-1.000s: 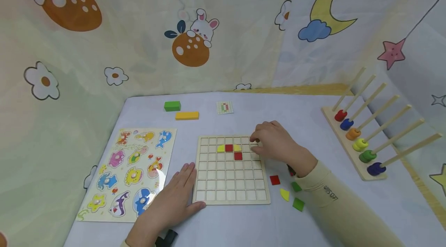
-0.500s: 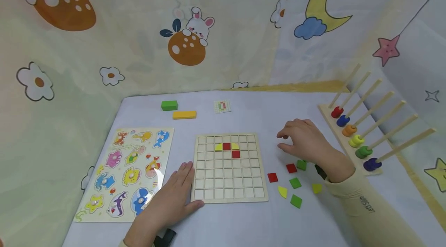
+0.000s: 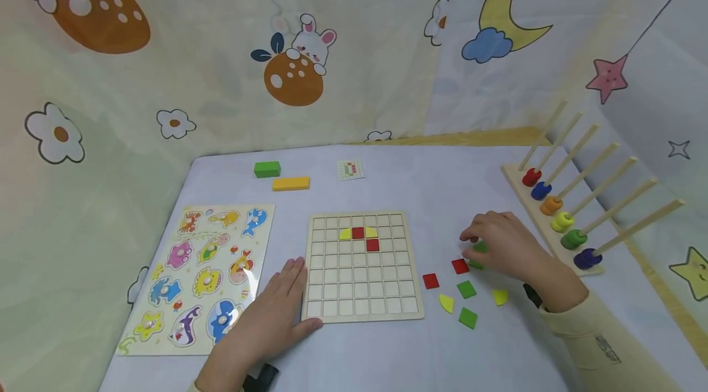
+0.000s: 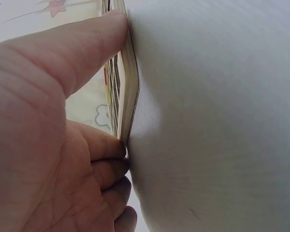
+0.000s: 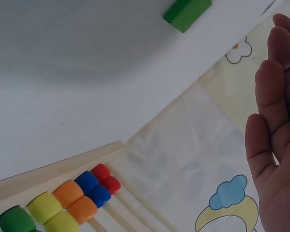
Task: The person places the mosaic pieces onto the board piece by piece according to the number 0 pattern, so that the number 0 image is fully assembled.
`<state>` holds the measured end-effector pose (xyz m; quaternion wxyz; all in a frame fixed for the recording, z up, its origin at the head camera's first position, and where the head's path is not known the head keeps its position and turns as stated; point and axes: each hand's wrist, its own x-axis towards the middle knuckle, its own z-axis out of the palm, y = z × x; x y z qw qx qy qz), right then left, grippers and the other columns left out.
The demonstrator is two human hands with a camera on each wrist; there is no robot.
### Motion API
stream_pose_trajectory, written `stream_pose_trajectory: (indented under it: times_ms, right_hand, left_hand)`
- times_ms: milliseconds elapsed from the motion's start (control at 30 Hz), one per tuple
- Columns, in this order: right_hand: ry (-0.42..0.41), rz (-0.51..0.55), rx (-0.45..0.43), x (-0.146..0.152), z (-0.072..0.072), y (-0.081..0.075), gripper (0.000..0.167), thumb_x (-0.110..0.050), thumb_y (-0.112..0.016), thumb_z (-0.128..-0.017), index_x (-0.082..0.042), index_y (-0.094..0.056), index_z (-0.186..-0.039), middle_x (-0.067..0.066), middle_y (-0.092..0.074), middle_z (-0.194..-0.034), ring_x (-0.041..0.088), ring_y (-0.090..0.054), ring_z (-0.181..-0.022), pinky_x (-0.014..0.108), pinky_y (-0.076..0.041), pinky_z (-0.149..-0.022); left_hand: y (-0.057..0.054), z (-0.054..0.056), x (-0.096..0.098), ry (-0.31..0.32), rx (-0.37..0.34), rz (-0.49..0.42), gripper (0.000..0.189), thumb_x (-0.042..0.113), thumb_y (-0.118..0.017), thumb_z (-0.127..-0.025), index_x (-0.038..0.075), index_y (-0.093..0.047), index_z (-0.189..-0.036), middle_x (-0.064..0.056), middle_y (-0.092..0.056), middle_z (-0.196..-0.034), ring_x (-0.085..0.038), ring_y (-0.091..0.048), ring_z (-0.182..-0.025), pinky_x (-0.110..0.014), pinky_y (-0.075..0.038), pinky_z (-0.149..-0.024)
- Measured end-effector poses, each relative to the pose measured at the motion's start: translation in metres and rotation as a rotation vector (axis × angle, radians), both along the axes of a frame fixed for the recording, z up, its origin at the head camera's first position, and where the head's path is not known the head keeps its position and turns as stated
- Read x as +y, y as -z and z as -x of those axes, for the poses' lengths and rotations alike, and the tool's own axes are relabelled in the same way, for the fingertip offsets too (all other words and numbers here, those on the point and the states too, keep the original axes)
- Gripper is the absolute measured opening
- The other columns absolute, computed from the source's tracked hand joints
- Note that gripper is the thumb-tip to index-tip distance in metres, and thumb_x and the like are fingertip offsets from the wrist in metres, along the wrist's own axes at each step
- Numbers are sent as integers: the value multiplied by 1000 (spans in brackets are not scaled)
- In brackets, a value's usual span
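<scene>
In the head view a wooden grid board (image 3: 354,275) lies in the middle of the table. Two red square tiles (image 3: 373,245) and two yellow curved tiles (image 3: 345,233) sit in its upper cells. My left hand (image 3: 276,301) rests at the board's left side; in the left wrist view, thumb and fingertips touch the board's edge (image 4: 129,96). To the right, my right hand (image 3: 506,247) hovers with bent fingers over a partly hidden green tile (image 3: 480,247), holding nothing visible. Below it lie loose red tiles (image 3: 460,266), green tiles (image 3: 466,289) and yellow tiles (image 3: 446,303).
Left of the board lies an animal puzzle (image 3: 207,309). Behind are a green block (image 3: 267,169), a yellow block (image 3: 291,184) and a small pattern card (image 3: 351,169). A rack of slanted pegs (image 3: 558,226) with coloured beads stands close right of my right hand.
My right hand has left the board's upper right corner and moved right, then down over the loose tiles, uncovering several of them. The left hand has stayed at the board.
</scene>
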<state>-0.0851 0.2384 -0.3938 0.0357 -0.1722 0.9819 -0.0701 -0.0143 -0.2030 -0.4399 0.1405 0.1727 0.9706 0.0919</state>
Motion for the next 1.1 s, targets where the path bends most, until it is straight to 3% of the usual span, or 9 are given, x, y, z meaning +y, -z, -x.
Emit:
stream_pose_trajectory:
  times_ms: [467, 767, 1100]
  right_hand:
    - [-22, -14, -86, 1, -6, 17, 25, -33, -92, -76, -23, -83, -97, -10, -69, -91, 18, -62, -94, 59, -50, -101]
    - [-40, -25, -83, 0, -7, 21, 21, -28, -93, -76, -23, -83, -93, -12, -64, -83, 15, -57, -88, 55, -52, -95]
    - [-28, -40, -84, -6, -5, 22, 23, -33, -93, -76, -22, -82, -93, -11, -64, -82, 15, -57, -87, 54, -51, -95]
  left_hand:
    - [-1, 0, 0, -8, -16, -19, 107, 68, -71, -89, 9, -27, -166, -6, -16, -177, -27, -12, -166, -51, -26, -132]
    - [-1, -1, 0, 0, -11, -23, 107, 68, -70, -89, 9, -27, -166, -6, -16, -178, -27, -13, -166, -50, -26, -132]
    - [-1, 0, 0, 0, -10, -4, 108, 70, -69, -89, 9, -25, -167, -6, -15, -178, -27, -12, -166, -50, -26, -132]
